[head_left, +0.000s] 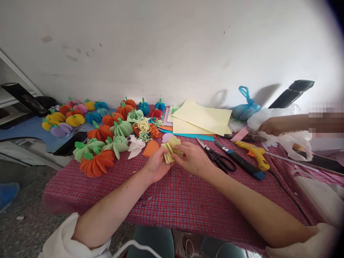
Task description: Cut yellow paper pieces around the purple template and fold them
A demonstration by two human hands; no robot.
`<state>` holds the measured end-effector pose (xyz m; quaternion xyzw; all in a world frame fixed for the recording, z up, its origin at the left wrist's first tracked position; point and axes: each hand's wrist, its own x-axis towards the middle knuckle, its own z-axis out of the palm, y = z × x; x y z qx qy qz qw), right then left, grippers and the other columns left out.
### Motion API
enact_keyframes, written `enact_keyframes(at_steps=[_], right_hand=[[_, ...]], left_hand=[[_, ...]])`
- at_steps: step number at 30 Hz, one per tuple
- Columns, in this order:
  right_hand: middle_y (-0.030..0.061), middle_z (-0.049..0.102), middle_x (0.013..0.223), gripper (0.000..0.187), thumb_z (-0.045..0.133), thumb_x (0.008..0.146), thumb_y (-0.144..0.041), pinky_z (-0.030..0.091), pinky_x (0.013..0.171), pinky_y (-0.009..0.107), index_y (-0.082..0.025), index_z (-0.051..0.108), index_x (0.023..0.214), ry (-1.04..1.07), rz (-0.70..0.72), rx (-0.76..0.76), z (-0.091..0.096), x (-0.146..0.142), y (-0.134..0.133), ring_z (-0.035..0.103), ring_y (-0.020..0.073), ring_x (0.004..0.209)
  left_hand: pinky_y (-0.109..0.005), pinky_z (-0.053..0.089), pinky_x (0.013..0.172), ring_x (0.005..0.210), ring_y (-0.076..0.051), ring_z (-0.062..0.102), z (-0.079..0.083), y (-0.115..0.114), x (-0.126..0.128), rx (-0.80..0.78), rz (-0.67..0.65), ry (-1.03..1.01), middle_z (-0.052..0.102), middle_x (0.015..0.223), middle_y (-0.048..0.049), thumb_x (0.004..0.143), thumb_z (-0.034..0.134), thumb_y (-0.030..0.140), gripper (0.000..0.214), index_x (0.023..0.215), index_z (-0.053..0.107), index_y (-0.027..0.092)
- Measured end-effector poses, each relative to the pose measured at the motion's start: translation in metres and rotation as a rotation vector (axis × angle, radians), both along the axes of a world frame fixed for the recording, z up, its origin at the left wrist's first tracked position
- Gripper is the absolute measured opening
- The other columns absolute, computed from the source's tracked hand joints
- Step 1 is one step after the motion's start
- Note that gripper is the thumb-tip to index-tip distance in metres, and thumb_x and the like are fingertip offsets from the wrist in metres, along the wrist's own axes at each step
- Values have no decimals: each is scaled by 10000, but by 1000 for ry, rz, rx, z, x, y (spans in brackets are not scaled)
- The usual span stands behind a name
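Between my two hands, over the checked tablecloth, is a small bundle of pale yellow paper pieces [167,153], fanned apart in layers. My left hand [158,166] grips the bundle from the left, thumb on its near side. From the right, my right hand [191,157] pinches the pieces with thumb and fingers. Just behind them lie an orange paper piece [151,148] and a lilac one [167,137]. Black-handled scissors [216,157] rest to the right of my right hand.
Several colourful paper pumpkins [100,133] crowd the left side. Yellow sheets [201,118] lie at the back. A utility knife [242,164] and a corded yellow glue gun [254,153] lie on the right. Another person's hand [270,126] touches a white plastic bag [291,141].
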<state>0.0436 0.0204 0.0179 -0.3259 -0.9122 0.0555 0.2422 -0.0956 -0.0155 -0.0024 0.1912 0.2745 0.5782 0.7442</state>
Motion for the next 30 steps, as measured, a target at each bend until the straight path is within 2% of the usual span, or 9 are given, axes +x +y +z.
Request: enact_keyframes(at_steps=[6,10,16,19,21,23,27,30], right_hand=[[43,605,754,184,458,811,-158,367,616,227,-160,623,893,20,-43,-45,2,3,3,531,132,661],[28,605,684,180,461,830,-210,333,559,227,-165,628,782,39,-124,-79,0,4,8,519,128,612],[28,651,726,192,460,842,-222,345,583,229,-173,635,781,136,-165,-98,-1,6,15,554,130,635],[28,664,745,185,465,838,-241,353,567,231,-192,616,934,157,-222,-103,-1,8,16,572,142,626],[31,665,756,283,457,838,-238,350,537,229,-197,530,1109,153,-260,-113,-1,9,15,571,146,597],[43,662,790,308,433,851,-228,346,529,231,-199,491,1153,106,-243,-80,-2,9,14,570,152,612],[65,647,868,211,399,879,-205,357,596,247,-197,606,922,-45,-90,53,0,7,10,567,167,742],[64,634,842,209,408,881,-211,369,649,254,-180,614,883,-81,-38,71,4,5,7,556,168,784]], left_hand=[[-271,479,687,766,-147,599,2,0,2,-2,27,21,641,882,-45,753,404,131,300,1005,562,167],[-312,479,750,870,-171,596,3,-1,2,26,17,-3,631,975,-50,754,401,122,344,1065,532,188],[-364,460,833,977,-197,574,2,-1,-2,33,-1,-62,602,1064,-68,762,411,132,364,1113,484,194],[-395,450,853,1001,-208,568,3,-1,-3,17,14,-71,595,1068,-71,756,425,125,391,1136,451,210],[-407,453,847,982,-210,578,3,-1,-3,-6,24,-63,600,1047,-76,755,436,129,406,1153,434,213],[-408,460,832,940,-206,591,3,-1,-3,-17,30,-51,609,1015,-78,755,444,132,404,1152,440,206],[-363,476,791,868,-176,598,2,-1,-1,-19,43,-42,616,991,-61,759,456,133,367,1118,487,205],[-314,481,743,826,-152,594,1,0,1,-12,49,-41,613,1000,-53,771,468,141,342,1105,509,202]])
